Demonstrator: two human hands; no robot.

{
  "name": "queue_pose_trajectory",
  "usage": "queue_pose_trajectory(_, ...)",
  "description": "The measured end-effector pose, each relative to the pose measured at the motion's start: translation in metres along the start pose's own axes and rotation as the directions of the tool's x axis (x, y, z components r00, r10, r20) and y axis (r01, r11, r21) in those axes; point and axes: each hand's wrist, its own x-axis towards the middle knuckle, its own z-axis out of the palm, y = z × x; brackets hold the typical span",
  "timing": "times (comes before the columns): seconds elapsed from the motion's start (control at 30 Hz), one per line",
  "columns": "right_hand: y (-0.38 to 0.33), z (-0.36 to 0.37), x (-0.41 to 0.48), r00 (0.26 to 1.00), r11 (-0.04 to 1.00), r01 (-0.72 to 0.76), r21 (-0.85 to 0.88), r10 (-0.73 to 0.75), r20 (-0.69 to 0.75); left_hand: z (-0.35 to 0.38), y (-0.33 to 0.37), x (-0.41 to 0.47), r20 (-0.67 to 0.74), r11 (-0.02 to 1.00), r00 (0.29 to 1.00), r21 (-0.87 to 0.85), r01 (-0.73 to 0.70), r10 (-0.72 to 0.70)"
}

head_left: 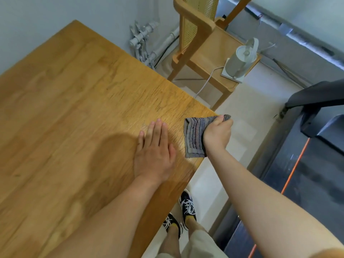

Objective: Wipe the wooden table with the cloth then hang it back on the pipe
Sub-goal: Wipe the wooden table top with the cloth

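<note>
The wooden table (74, 101) fills the left of the view, its near right corner pointing toward the floor. My left hand (153, 151) lies flat on the tabletop near that corner, fingers together and holding nothing. My right hand (216, 134) grips a folded grey striped cloth (195, 136) at the table's right edge. The cloth lies partly on the wood and partly past the corner. Grey pipes (143, 37) run along the wall behind the table, and a larger insulated pipe (297, 37) crosses the upper right.
A wooden chair (197, 34) with a cane back stands beyond the table, and a white electric kettle (240, 58) sits on its seat with its cord trailing down. A dark treadmill (316, 138) stands at the right. My feet (186, 211) are on the pale floor beside the table.
</note>
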Motion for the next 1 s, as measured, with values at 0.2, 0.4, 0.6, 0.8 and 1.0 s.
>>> queue_pose_trajectory(0.2, 0.033, -0.001, -0.054, 0.998, 0.991, 0.042, 0.128, -0.048, 0.045, -0.001, 0.003, -0.002, -0.009, 1.0, 1.0, -0.004, 0.002, -0.002)
queue_pose_trajectory(0.4, 0.057, -0.01, -0.109, 0.98, 0.971, 0.05, 0.235, -0.093, 0.176, 0.001, 0.002, -0.004, -0.032, 1.0, 0.999, -0.002, -0.022, 0.022)
queue_pose_trajectory(0.6, -0.007, -0.014, 0.016, 0.985, 0.978, -0.114, 0.175, 0.088, 0.146, -0.001, 0.005, -0.002, -0.097, 0.999, 0.995, -0.05, 0.001, -0.006)
queue_pose_trajectory(0.8, -0.004, -0.01, 0.02, 0.995, 0.975, -0.067, 0.21, 0.05, 0.082, 0.0, 0.003, -0.002, -0.11, 0.999, 0.994, -0.043, 0.003, -0.007)
queue_pose_trajectory(1.0, 0.024, -0.005, -0.055, 0.987, 0.952, -0.161, 0.26, 0.157, 0.036, 0.005, -0.002, -0.002, -0.112, 1.0, 0.993, -0.014, -0.026, 0.024)
